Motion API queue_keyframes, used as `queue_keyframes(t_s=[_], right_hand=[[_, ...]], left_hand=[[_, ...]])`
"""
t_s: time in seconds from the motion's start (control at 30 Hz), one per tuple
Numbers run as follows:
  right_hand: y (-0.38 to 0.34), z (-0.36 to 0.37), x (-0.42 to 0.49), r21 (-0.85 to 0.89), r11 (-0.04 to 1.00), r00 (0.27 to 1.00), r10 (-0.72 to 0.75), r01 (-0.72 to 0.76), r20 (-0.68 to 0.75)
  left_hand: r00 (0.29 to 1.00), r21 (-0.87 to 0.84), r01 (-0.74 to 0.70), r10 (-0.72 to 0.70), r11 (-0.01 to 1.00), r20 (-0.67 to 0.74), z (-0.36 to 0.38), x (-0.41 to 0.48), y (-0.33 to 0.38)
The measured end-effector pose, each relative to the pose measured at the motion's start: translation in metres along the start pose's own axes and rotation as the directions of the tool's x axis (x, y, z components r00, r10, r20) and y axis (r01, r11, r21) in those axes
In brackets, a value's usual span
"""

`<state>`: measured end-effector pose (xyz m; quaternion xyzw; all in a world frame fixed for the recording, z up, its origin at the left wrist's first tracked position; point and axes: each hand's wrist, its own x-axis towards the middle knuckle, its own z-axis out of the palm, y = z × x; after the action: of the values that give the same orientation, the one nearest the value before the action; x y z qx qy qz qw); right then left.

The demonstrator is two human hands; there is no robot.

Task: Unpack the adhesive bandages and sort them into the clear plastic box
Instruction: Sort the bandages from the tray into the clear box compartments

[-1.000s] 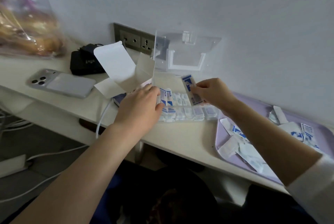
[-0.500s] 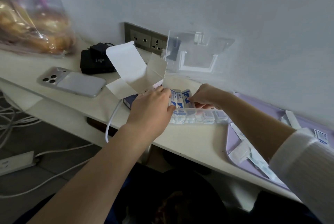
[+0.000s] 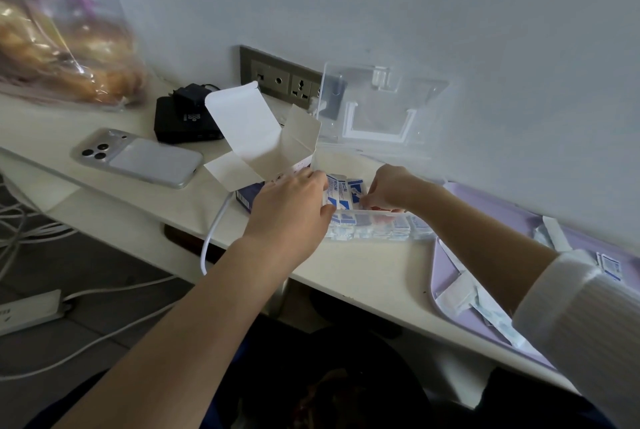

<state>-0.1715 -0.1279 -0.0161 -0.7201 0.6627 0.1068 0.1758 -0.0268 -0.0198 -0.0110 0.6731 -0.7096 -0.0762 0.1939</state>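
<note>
On the desk, the right hand [image 3: 388, 187] pinched a bandage [image 3: 358, 190] into the clear plastic box [image 3: 381, 230]. At its nine o'clock, the left hand [image 3: 291, 210] gripped the bandage stack [image 3: 336, 191]. Next, probably: let go, fetch another.

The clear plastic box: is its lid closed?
No, the lid stands raised behind the clear plastic box, leaving its top uncovered.

A home desk: phone [image 3: 138, 158], wall sockets [image 3: 280, 82], bagged bread [image 3: 59, 47].
</note>
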Motion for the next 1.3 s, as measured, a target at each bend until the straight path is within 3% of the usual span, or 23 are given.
queue_keyframes(t_s=[0.23, 0.33, 0.43, 0.83, 1.3], right_hand=[[0.003, -0.002, 0.001, 0.049, 0.999, 0.997, -0.018, 0.022, -0.068], [-0.003, 0.001, 0.001, 0.207, 0.974, 0.982, -0.051, 0.089, -0.182], [-0.012, 0.005, -0.004, 0.39, 0.914, 0.992, -0.081, 0.113, -0.098], [-0.022, 0.008, -0.007, 0.523, 0.85, 0.997, -0.071, 0.07, -0.02], [-0.03, 0.01, -0.007, 0.572, 0.809, 0.99, -0.098, 0.137, -0.1]], left_hand=[[1.0, -0.001, -0.012, 0.012, 1.0, 0.003, 0.001, 0.002, -0.002], [1.0, 0.005, -0.014, 0.014, 1.0, -0.005, 0.002, 0.002, -0.003], [0.999, 0.02, -0.03, 0.03, 0.999, -0.012, 0.003, 0.002, -0.003], [0.999, 0.013, -0.045, 0.045, 0.999, -0.011, 0.003, 0.001, -0.003], [0.999, 0.001, -0.043, 0.043, 0.999, -0.01, 0.002, 0.002, -0.001]])
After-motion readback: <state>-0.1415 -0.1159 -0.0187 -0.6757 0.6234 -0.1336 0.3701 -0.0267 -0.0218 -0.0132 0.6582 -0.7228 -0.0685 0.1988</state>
